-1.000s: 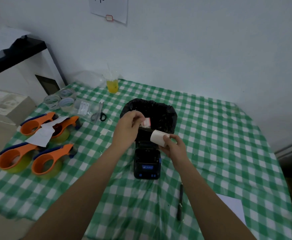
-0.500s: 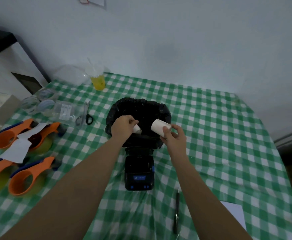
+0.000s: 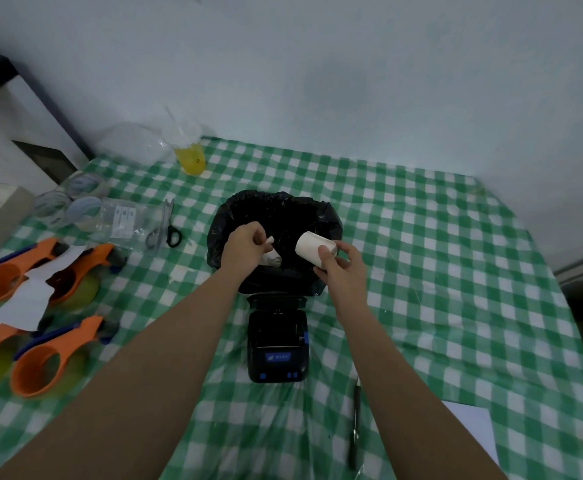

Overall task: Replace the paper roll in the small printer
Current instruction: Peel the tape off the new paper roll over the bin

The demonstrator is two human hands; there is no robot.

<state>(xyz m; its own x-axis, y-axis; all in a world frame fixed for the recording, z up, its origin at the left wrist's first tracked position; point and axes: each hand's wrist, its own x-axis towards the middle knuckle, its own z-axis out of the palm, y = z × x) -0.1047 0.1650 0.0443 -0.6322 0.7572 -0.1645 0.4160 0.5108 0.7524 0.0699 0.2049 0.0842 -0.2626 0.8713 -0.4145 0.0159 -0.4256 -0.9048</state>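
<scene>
The small black printer (image 3: 277,344) lies on the checked tablecloth with its lid open toward the far side and its paper bay showing. Just behind it stands a bin lined with a black bag (image 3: 324,216). My left hand (image 3: 245,249) hovers over the bin's left side, pinching a small white scrap of paper (image 3: 269,241); more crumpled white paper (image 3: 272,259) shows just below the fingers. My right hand (image 3: 342,268) holds a white paper roll (image 3: 312,250) over the bin's right side, thumb across its front.
A black pen (image 3: 355,424) lies near my right forearm, with a white sheet (image 3: 473,427) to its right. Several orange tape dispensers (image 3: 45,362) sit at left. Scissors (image 3: 165,230), plastic bags, tape rolls and a yellow drink cup (image 3: 189,154) lie farther back.
Both hands moved from above the printer out over the bin. The label piece in my left hand is now a small scrap above crumpled paper. The view tilted downward.
</scene>
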